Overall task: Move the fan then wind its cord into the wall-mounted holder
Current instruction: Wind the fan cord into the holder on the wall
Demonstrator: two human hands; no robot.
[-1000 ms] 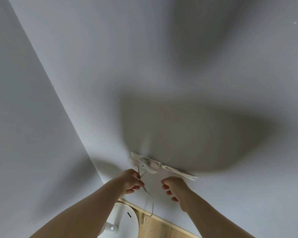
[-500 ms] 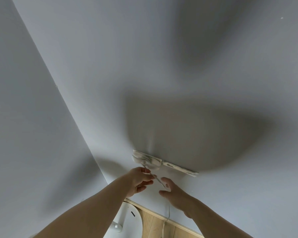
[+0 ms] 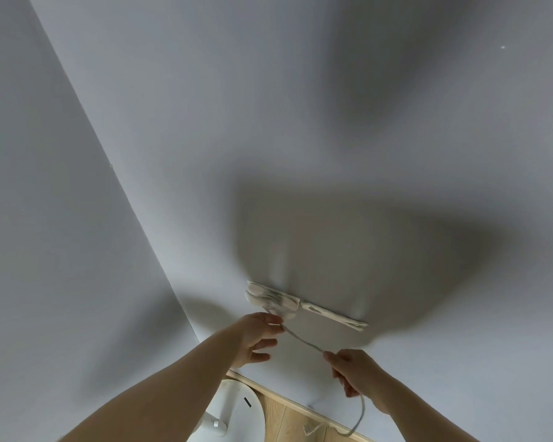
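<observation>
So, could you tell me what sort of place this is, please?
Probably a corner of a room at home: plain white walls, a wood floor with a skirting board, and a white fan base below a wall-mounted cord holder.

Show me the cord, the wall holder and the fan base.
cord (image 3: pixel 304 342), head view, taut stretch between the hands.
wall holder (image 3: pixel 329 314), head view, bare right bar.
fan base (image 3: pixel 237 406), head view, round white top.
</observation>
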